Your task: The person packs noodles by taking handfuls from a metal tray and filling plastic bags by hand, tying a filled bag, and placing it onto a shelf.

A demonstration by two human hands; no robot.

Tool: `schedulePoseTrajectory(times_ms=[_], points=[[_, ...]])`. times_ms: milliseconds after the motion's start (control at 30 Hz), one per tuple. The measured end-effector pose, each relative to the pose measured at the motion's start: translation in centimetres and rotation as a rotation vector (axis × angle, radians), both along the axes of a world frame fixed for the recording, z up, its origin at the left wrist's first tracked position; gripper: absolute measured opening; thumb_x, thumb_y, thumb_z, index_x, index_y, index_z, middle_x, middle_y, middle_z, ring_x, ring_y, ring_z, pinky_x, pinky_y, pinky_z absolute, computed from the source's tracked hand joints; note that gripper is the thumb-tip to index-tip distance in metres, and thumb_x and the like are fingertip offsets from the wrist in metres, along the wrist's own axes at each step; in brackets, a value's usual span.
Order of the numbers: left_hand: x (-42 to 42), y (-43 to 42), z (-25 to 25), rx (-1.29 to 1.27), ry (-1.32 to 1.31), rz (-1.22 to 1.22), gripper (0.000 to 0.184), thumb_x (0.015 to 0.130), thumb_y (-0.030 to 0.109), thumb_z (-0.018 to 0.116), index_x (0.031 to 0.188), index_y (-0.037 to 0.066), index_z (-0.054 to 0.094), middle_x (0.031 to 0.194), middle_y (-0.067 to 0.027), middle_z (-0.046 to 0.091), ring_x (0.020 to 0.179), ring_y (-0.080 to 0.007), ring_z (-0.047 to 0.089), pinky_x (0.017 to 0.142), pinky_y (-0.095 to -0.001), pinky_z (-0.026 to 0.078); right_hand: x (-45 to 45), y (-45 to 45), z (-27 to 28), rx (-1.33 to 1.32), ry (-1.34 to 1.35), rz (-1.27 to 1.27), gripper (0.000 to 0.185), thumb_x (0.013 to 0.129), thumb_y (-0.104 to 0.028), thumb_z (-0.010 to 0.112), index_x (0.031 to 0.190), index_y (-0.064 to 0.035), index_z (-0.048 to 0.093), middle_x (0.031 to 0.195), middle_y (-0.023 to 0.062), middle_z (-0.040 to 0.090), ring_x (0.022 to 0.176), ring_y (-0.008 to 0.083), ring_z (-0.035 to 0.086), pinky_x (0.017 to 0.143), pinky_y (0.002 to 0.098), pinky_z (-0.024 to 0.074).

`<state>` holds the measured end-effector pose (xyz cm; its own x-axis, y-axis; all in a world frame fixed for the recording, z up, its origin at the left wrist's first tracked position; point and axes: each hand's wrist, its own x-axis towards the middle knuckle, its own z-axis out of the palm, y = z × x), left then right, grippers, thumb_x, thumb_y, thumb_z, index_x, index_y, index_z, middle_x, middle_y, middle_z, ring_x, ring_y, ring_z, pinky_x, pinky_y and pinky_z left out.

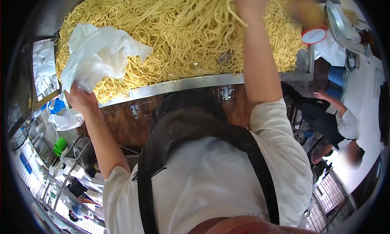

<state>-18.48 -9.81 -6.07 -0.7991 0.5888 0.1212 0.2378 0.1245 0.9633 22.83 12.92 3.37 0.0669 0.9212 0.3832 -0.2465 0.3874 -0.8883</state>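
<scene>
A large heap of yellow noodles point(178, 43) fills a metal tray point(178, 84) in front of me. At the tray's left front corner, my left hand point(82, 100) is closed on the lower end of a crumpled translucent plastic bag point(99, 51), which spreads over the noodles. My right hand point(252, 0) is at the top edge of the view, over the far part of the heap, with long strands stretching to its left. Its fingers are blurred and partly cut off, so their grip cannot be made out.
A red-rimmed round scale point(314, 36) stands beyond the tray's right end, near white plastic bags point(331, 51). Another person point(331, 118) in a dark apron is at the right. A green container point(60, 146) and metal racks are at the lower left.
</scene>
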Motion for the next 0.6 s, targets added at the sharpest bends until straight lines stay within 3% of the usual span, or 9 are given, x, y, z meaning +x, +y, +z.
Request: schedulePoseTrajectory(times_ms=[33,133,233,333,433,467,500,533,600], points=[[0.9,0.6,0.4,0.121,-0.333,0.057,0.032,0.093,0.016,0.056,0.119,-0.002,0.057,0.116,-0.0143,0.061,0.103,-0.0274,0.063,0.085,-0.0375,0.056,1.2,-0.2,-2.3,0.035,-0.284,-0.016,0.042,0.092,-0.016,0.06,0.13,-0.0035,0.049,0.126,0.0211,0.056,0.109,0.0314,0.057,0.095,0.0395,0.0492],[1.2,0.6,0.7,0.099,-0.307,0.046,0.031,0.092,0.015,0.056,0.119,-0.001,0.057,0.116,-0.0136,0.061,0.103,-0.0261,0.063,0.085,-0.0367,0.056,3.1,-0.5,-10.0,0.165,-1.13,-0.046,0.072,0.083,-0.011,0.071,0.147,-0.0094,0.037,0.14,0.0281,0.044,0.131,0.0372,0.045,0.108,0.0453,0.0389],[1.9,-0.7,0.9,0.097,-0.347,0.102,0.031,0.092,0.014,0.056,0.119,-0.001,0.057,0.117,-0.0131,0.061,0.103,-0.0257,0.063,0.085,-0.036,0.055,2.2,-10.8,-12.0,-0.114,-1.441,0.015,0.081,0.077,-0.015,0.076,0.148,-0.0118,0.036,0.143,0.0281,0.035,0.133,0.0405,0.036,0.103,0.0459,0.0418],[2.0,-1.0,0.5,0.11,-0.469,0.127,0.031,0.092,0.013,0.056,0.12,-0.001,0.057,0.117,-0.0132,0.061,0.103,-0.0258,0.063,0.085,-0.0359,0.055,-1.6,-15.1,-18.7,-0.147,-1.72,0.012,0.08,0.068,-0.015,0.081,0.139,-0.0083,0.046,0.123,0.028,0.055,0.119,0.0372,0.054,0.097,0.045,0.0464],[2.0,-0.4,0.4,0.139,-0.511,0.113,0.032,0.091,0.012,0.056,0.12,-0.001,0.057,0.117,-0.0136,0.061,0.103,-0.0259,0.063,0.085,-0.0363,0.056,-2.0,-10.0,-27.8,-0.124,-1.25,-0.081,0.055,0.068,-0.014,0.08,0.119,-0.0044,0.061,0.09,0.0213,0.065,0.088,0.0306,0.067,0.079,0.045,0.054],[2.0,-0.4,0.6,0.146,-0.511,0.099,0.032,0.091,0.011,0.056,0.121,-0.002,0.057,0.117,-0.0138,0.061,0.103,-0.0259,0.063,0.085,-0.0365,0.056,-2.0,-8.8,-26.6,-0.087,-1.135,-0.073,0.042,0.071,-0.015,0.078,0.11,-0.007,0.065,0.083,0.0167,0.066,0.082,0.0282,0.066,0.083,0.0433,0.0526],[2.0,-0.1,0.9,0.157,-0.503,0.096,0.032,0.091,0.011,0.056,0.12,-0.002,0.057,0.117,-0.0138,0.061,0.103,-0.0258,0.063,0.085,-0.0362,0.056,-2.2,-6.5,-23.4,-0.037,-1.019,-0.068,0.028,0.074,-0.016,0.077,0.101,-0.0096,0.07,0.077,0.0121,0.067,0.076,0.0257,0.066,0.088,0.0416,0.0512],[2.1,0.0,1.3,0.163,-0.495,0.093,0.032,0.091,0.01,0.056,0.12,-0.002,0.057,0.117,-0.0137,0.061,0.103,-0.0257,0.063,0.085,-0.0359,0.056,-3.0,-4.7,-17.3,-0.325,-1.086,0.035,0.026,0.075,-0.013,0.075,0.1,-0.01,0.07,0.078,0.0107,0.068,0.075,0.0234,0.066,0.085,0.0413,0.0521],[1.8,-0.1,1.7,0.167,-0.463,0.079,0.031,0.091,0.009,0.055,0.12,-0.002,0.057,0.117,-0.0137,0.061,0.102,-0.0256,0.063,0.084,-0.0353,0.056,-4.3,-3.4,-7.6,-0.425,-0.968,0.075,0.02,0.077,-0.009,0.073,0.097,-0.0094,0.07,0.081,0.009,0.069,0.075,0.0214,0.066,0.08,0.039,0.0539]])
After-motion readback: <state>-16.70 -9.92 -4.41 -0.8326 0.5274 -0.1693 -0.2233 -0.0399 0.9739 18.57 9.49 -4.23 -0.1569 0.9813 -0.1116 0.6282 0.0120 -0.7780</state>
